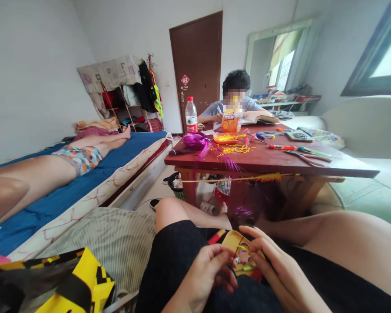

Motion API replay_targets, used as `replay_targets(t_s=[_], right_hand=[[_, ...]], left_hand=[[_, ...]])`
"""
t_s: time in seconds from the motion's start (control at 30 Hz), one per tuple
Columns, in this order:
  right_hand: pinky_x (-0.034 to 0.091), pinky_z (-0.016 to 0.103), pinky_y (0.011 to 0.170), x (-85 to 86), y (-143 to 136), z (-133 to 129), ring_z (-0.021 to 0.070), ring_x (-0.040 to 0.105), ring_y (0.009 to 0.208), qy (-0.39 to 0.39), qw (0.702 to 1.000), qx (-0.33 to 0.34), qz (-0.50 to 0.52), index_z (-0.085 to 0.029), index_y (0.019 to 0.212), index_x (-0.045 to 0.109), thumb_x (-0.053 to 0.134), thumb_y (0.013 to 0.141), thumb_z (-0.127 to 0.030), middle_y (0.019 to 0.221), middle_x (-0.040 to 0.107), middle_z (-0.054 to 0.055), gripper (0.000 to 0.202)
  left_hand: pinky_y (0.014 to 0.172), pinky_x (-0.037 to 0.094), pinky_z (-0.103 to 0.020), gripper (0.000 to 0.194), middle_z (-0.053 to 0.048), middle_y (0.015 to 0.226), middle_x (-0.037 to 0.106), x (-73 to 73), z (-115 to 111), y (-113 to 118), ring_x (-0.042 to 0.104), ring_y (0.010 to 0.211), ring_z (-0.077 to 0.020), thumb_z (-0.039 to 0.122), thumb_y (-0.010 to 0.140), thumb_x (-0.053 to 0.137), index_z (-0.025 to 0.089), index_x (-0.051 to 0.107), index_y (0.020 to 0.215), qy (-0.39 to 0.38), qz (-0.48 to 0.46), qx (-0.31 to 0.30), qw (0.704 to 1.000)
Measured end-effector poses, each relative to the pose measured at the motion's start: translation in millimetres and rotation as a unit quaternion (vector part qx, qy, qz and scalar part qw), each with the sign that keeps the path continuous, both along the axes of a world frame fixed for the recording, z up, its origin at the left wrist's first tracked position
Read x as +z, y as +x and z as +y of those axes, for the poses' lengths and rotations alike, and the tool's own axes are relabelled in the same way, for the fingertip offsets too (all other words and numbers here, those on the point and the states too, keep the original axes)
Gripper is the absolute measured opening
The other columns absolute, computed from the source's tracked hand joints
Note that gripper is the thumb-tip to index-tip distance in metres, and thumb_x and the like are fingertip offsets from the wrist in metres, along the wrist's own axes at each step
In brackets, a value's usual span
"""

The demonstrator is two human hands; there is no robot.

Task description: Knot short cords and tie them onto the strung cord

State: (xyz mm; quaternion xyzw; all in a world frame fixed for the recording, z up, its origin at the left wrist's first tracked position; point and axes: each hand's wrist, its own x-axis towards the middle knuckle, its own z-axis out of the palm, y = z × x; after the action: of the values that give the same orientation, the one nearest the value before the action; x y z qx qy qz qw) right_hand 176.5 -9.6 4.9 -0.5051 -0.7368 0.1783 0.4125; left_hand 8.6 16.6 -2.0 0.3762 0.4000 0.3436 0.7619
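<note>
Over the lap, my left hand (pixel 206 274) is closed, thumb and forefinger pinching a thin dark stem (pixel 236 251). My right hand (pixel 276 263) is closed too, its fingers pinching a small yellow piece (pixel 243 248) beside the stem. Beneath both hands lies a yellow tray (pixel 230 239) with scissors (pixel 244 247) and small items in it. A red and yellow tube (pixel 216 236) rests at the tray's left side. The fingertips of the two hands are close together.
A red-brown table (pixel 195 161) ahead holds purple strands (pixel 195 142), yellow pieces (pixel 236 149), pliers (pixel 304 158) and a bottle (pixel 191 115). A thin stick (pixel 221 180) spans its near edge. A person (pixel 211 111) sits behind it; another lies on the bed (pixel 140 141) at left.
</note>
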Motion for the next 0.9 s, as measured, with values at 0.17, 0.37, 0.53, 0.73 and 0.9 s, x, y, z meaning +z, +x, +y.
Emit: replay_targets(t_s=[0.17, 0.37, 0.53, 0.73, 0.9], right_hand=[[0.038, 0.043, 0.098, 1.6, 8, 2, 0.0226, 0.049, 0.114, 0.029, 0.997, 0.013, -0.072, -0.024, 0.081, 0.050, 0.035, 0.089, -0.023, 0.106, 0.063, 0.007, 0.017], [0.050, 0.033, 0.070, 10.1, 17, 8, 0.0203, 0.061, 0.090, 0.070, 0.973, 0.082, -0.205, -0.023, 0.084, 0.058, 0.033, 0.089, -0.019, 0.110, 0.060, 0.009, 0.026], [0.044, 0.031, 0.059, 24.1, 18, 19, 0.0189, 0.058, 0.072, 0.131, 0.924, 0.118, -0.340, -0.023, 0.077, 0.062, 0.041, 0.083, -0.012, 0.101, 0.062, 0.007, 0.024], [0.040, 0.028, 0.058, 28.5, 15, 25, 0.0167, 0.056, 0.074, 0.170, 0.908, 0.127, -0.363, -0.022, 0.074, 0.060, 0.050, 0.081, -0.013, 0.101, 0.061, 0.004, 0.015], [0.040, 0.028, 0.057, 27.9, 12, 25, 0.0167, 0.056, 0.072, 0.173, 0.907, 0.121, -0.364, -0.022, 0.073, 0.058, 0.049, 0.081, -0.013, 0.099, 0.061, 0.004, 0.016]], left_hand=[[0.039, 0.032, -0.018, 0.035, -0.001, 0.059, 0.057, -1.4, -1, -3, 0.050, 0.043, -0.0073, 0.042, 0.061, 0.070, 0.010, 0.058, 0.069, -0.005, 0.046, -0.025, 0.999], [0.037, 0.029, -0.018, 0.033, -0.002, 0.052, 0.056, 2.7, 7, -4, 0.046, 0.040, -0.0065, 0.039, 0.057, 0.072, 0.009, 0.060, 0.060, -0.058, 0.013, -0.069, 0.996], [0.039, 0.031, -0.018, 0.032, -0.003, 0.055, 0.058, 3.7, 10, -4, 0.047, 0.041, -0.0064, 0.038, 0.058, 0.072, 0.008, 0.062, 0.059, -0.085, -0.008, -0.112, 0.990], [0.039, 0.030, -0.018, 0.030, -0.003, 0.056, 0.058, 4.0, 9, -4, 0.047, 0.042, -0.0063, 0.037, 0.060, 0.071, 0.009, 0.063, 0.061, -0.088, -0.011, -0.126, 0.988], [0.038, 0.030, -0.018, 0.033, -0.003, 0.055, 0.057, 5.1, 8, -3, 0.046, 0.042, -0.0064, 0.040, 0.058, 0.073, 0.009, 0.062, 0.061, -0.086, -0.015, -0.128, 0.988]])
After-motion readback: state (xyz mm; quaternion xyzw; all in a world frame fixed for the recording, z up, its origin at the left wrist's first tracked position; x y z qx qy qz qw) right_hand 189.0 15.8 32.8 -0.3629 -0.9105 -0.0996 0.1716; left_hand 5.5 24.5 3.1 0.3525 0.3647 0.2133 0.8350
